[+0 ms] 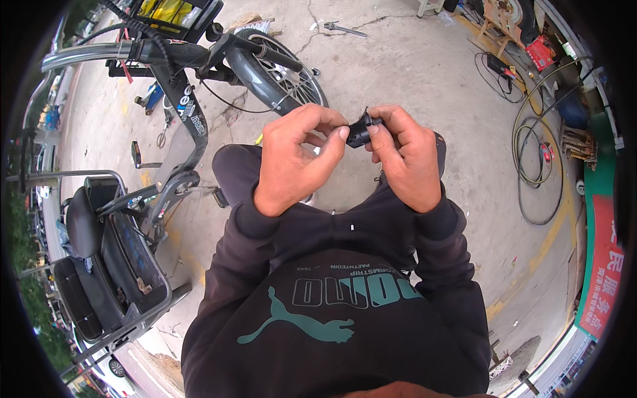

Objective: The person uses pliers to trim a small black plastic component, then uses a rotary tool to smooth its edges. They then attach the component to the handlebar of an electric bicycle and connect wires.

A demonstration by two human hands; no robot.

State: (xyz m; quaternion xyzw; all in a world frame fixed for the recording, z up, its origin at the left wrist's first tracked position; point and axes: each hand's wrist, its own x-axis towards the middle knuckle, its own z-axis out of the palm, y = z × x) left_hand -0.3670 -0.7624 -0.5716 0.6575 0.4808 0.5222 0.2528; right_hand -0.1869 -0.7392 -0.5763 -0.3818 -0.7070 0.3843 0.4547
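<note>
Small black plastic part, rounded, with a short stub at its top, pinched between both hands above the lap, in front of the dark sweatshirt with a teal printed figure. Left hand closed on the part's left side, thumb and forefinger tips pressed against it, remaining fingers curled into the palm. Right hand closed on the part's right side, thumb and forefinger touching it, other fingers folded behind. Both hands nearly touching each other across the part, raised over dark trousers.

On the cracked grey concrete floor: grey-framed bicycle just beyond the left hand, its spoked front wheel with a grey mudguard nearest the knuckles, black-gripped handlebar toward the upper left edge of the floor. Metal wrench-like tool lying near the floor's top edge. Coiled pale hose and dark cables toward the right edge, well apart from the hands. Black-seated folding cart or wheelchair frame at the left edge. Red box in the upper right corner.
</note>
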